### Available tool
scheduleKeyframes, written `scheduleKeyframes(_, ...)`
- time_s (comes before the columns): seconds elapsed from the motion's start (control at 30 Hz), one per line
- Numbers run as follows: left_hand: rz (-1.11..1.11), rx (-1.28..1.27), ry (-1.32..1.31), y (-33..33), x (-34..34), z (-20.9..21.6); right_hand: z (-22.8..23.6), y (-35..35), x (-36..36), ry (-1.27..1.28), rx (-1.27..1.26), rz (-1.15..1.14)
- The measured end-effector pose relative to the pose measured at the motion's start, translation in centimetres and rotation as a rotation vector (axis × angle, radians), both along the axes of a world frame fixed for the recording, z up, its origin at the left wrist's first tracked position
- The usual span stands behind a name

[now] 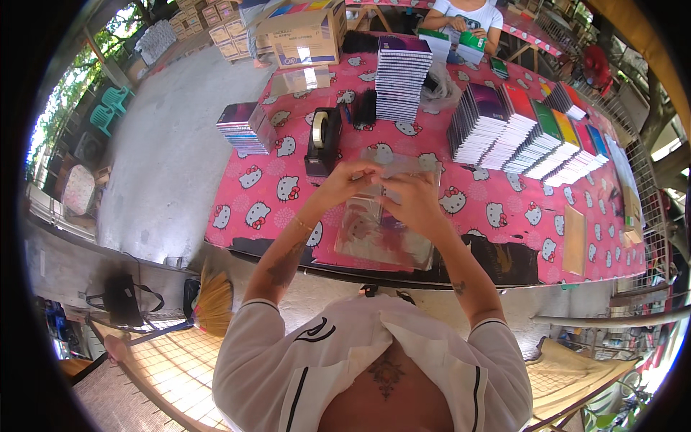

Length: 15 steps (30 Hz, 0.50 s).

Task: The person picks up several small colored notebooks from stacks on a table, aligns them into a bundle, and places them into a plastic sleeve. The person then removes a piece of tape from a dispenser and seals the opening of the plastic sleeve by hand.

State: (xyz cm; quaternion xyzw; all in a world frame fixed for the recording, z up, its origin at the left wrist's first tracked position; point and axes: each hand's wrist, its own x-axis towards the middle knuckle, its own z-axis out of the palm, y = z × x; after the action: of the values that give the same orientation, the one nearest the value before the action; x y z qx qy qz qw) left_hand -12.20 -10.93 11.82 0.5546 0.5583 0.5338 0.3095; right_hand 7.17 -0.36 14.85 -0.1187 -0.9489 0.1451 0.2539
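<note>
Clear plastic film (405,165), thin, glossy, near-colourless & slightly crinkled, is held up over the tabletop (234,191), nr the middle of its near edge. By the L hand (353,180) it is pinched, grip narrow; by the R hand (419,200) it is met w/ curled fingers, but whether that grip is closed can't be told. Below the hands, flat clear plastic sheets (363,248) are laid, shiny, w/ pink showing thru. The tabletop is covered in smooth pink cat-print sheeting, black along part of the near edge. L of the hands, a black tape dispenser (314,157) w/ pale roll is set. Beyond, a tall squared notebook stack (403,86), dark purple on top, is stood; a shorter stack (248,133) is placed at the left edge. Toward the right edge, notebook rows (484,129) in purple, red, green & yellow are lined up, white page edges showing. Nr the near right corner, a flat tan rectangular board (574,241) is laid.
</note>
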Motion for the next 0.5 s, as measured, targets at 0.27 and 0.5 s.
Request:
scheduleKeyframes(0.27, -0.106, 0.037, 0.280, 1.0, -3.0, 2.0, 2.4, 1.9, 3.8, 0.174, -0.061, -0.122)
scheduleKeyframes(0.5, -0.039, 0.294, 0.687, 5.8, 1.2, 0.5, -7.3, 5.1, 4.9, 0.075, -0.241, 0.205)
